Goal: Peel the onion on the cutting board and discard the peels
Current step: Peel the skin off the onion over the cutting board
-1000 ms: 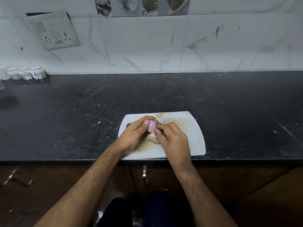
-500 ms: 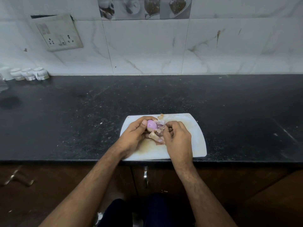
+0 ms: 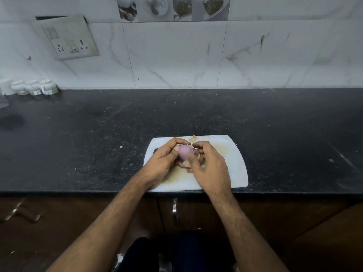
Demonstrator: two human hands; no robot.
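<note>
Black worktop runs under a marble-tile wall. Landmark: white cutting board, sitting at the worktop's near edge.

Far left of the board, against the wall: a row of small white cups. Up-left of the board, on the wall: a socket plate.

Over the board's left half, both hands work together. Left hand: grip closed round the onion, thumb and curled fingers holding it just above the board. Onion shows smooth pale purple, so most of the dry skin looks gone. Right hand: fingers curled in against the onion's right side, pinching at loose peels that hang under it. Exactly how much skin it has is hidden by the fingers.

One small peel scrap lies at the board's far edge.

Step in hand, my read: late peeling, stripping the last skin off the right and lower side.

Next move needs: left hand steady or rotating the onion, right hand pulling the flap clean away, then gathering all scraps off the board for discard. No bin in view, so where they go is unknown.
</note>
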